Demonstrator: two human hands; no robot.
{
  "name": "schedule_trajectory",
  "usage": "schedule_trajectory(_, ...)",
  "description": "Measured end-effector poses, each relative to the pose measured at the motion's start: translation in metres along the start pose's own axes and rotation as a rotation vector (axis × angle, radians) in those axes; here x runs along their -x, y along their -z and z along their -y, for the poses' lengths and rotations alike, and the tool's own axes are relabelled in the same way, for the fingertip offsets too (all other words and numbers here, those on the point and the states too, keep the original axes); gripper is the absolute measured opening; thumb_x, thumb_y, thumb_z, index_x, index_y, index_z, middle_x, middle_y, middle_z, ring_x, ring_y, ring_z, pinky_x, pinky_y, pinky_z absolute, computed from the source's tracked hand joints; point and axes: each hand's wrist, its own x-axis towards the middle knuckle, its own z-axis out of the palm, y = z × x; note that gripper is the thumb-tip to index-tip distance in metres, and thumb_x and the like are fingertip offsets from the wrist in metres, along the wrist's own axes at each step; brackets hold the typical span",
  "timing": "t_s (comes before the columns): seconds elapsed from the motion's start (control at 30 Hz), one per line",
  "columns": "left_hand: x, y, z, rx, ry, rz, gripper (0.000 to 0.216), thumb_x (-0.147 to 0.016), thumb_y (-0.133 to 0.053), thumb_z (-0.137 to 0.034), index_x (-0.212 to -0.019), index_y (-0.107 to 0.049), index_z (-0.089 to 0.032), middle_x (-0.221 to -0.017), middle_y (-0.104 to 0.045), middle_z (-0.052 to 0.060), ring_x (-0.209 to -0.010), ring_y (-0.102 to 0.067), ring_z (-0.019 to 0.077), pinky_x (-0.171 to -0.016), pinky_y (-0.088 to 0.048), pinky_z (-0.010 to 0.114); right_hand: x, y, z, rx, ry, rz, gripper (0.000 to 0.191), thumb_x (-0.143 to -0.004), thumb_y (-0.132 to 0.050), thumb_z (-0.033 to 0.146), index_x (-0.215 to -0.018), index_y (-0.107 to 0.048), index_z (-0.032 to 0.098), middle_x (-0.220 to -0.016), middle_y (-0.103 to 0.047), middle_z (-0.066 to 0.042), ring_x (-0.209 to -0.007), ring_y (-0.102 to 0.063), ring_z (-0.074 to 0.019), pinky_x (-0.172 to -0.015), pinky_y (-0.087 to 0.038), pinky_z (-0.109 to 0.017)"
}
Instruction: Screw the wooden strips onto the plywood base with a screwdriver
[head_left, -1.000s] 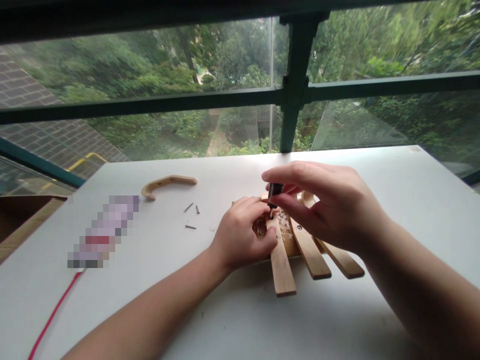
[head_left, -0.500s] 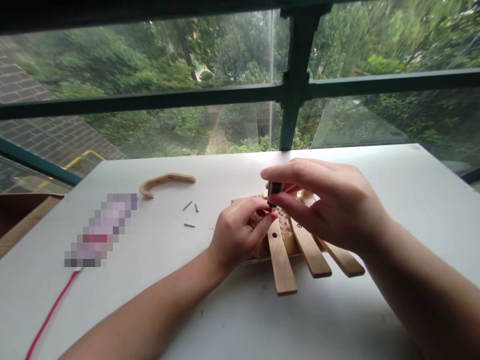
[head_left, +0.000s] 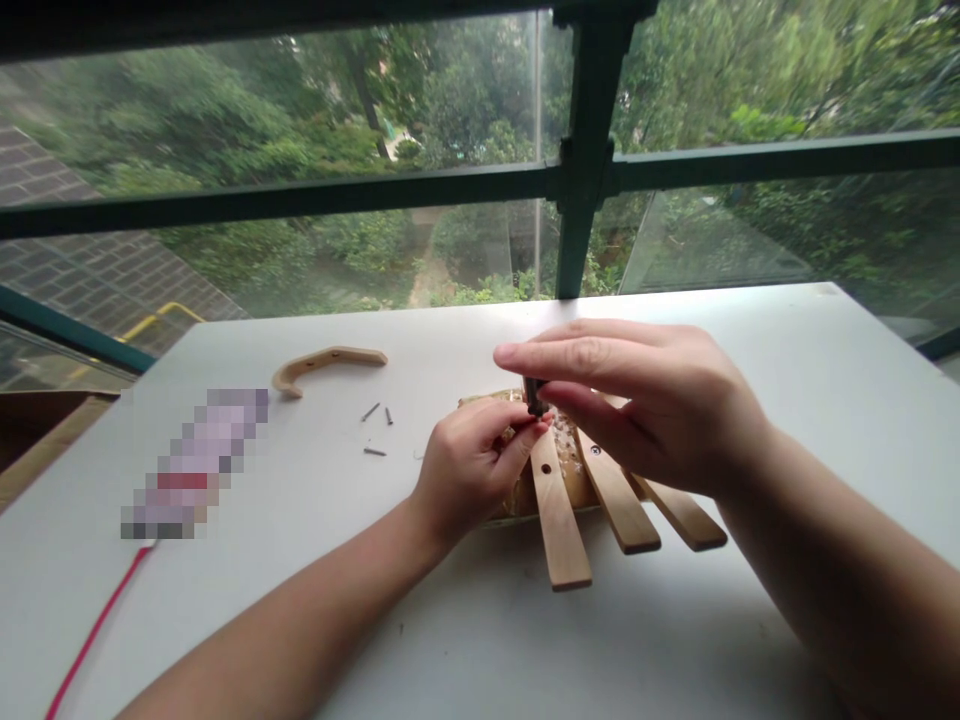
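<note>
A wooden assembly of three flat slats (head_left: 559,520) fanning out from a round wooden piece lies mid-table. My right hand (head_left: 645,410) hovers over its top end, fingers pinched on a small dark tool (head_left: 535,393) held upright. My left hand (head_left: 469,470) rests against the left side of the assembly, thumb and forefinger pinched together just under the tool's tip; what they grip is too small to make out.
On the white table (head_left: 750,330) lie a curved wooden piece (head_left: 326,362) at the back left, three loose screws (head_left: 376,425), a blurred-out object (head_left: 196,462) and a red cord (head_left: 94,635). A window frame runs along the table's far edge.
My left hand has lifted off the slat and its fingers have pinched together at the tool's tip. My right hand has shifted slightly left with the tool.
</note>
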Motion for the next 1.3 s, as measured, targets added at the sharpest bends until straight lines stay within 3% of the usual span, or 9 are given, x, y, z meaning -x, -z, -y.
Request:
schedule_trajectory(0.5,0.002,-0.001,0.004,0.051,0.017,0.030,0.010,-0.089,-0.062,-0.021,-0.079,-0.064,-0.017,-0.066,-0.059,-0.001,-0.061,-0.053,0.0111,-0.059,-0.041,0.023,0.001,-0.010,0.004,0.023,-0.037,-0.068,0.032,-0.090,-0.056,0.010,-0.121,-0.066,0.007,-0.094,-0.066,-0.011,-0.079,-0.062,-0.0129,-0.066,-0.051,-0.026)
schedule_trajectory(0.63,0.004,-0.001,0.006,0.079,0.072,0.024,0.003,-0.088,-0.064,-0.022,-0.089,-0.065,-0.019,-0.073,-0.064,-0.001,-0.063,-0.055,0.0108,-0.060,-0.041,0.023,0.000,-0.011,0.003,0.006,-0.042,-0.071,0.033,-0.089,-0.057,0.009,-0.121,-0.066,0.009,-0.095,-0.066,-0.011,-0.079,-0.061,-0.0130,-0.065,-0.049,-0.026)
schedule_trajectory(0.97,0.004,-0.002,0.007,0.151,0.059,0.035,0.009,-0.091,-0.057,-0.016,-0.086,-0.063,-0.020,-0.077,-0.064,-0.001,-0.071,-0.059,0.0107,-0.069,-0.045,0.022,0.005,-0.013,0.005,0.042,-0.065,-0.042,0.029,-0.087,-0.062,0.015,-0.116,-0.063,0.013,-0.093,-0.063,-0.006,-0.077,-0.056,-0.0121,-0.066,-0.047,-0.026)
schedule_trajectory(1.17,0.004,-0.002,0.009,0.106,0.057,0.029,0.008,-0.090,-0.058,-0.016,-0.090,-0.066,-0.020,-0.082,-0.068,0.001,-0.074,-0.062,0.0132,-0.070,-0.048,0.024,0.002,-0.002,0.008,-0.046,-0.093,0.086,0.044,-0.089,-0.052,0.009,-0.132,-0.055,0.016,-0.115,-0.063,-0.010,-0.096,-0.059,-0.0151,-0.081,-0.049,-0.027)
schedule_trajectory(1.3,0.005,-0.002,0.010,0.070,0.031,0.010,0.010,-0.090,-0.057,-0.017,-0.087,-0.066,-0.019,-0.076,-0.066,0.002,-0.066,-0.058,0.0128,-0.067,-0.048,0.025,0.002,-0.001,0.005,-0.044,-0.111,0.116,0.036,-0.091,-0.050,0.010,-0.124,-0.061,0.018,-0.103,-0.065,-0.007,-0.089,-0.059,-0.0140,-0.076,-0.049,-0.026)
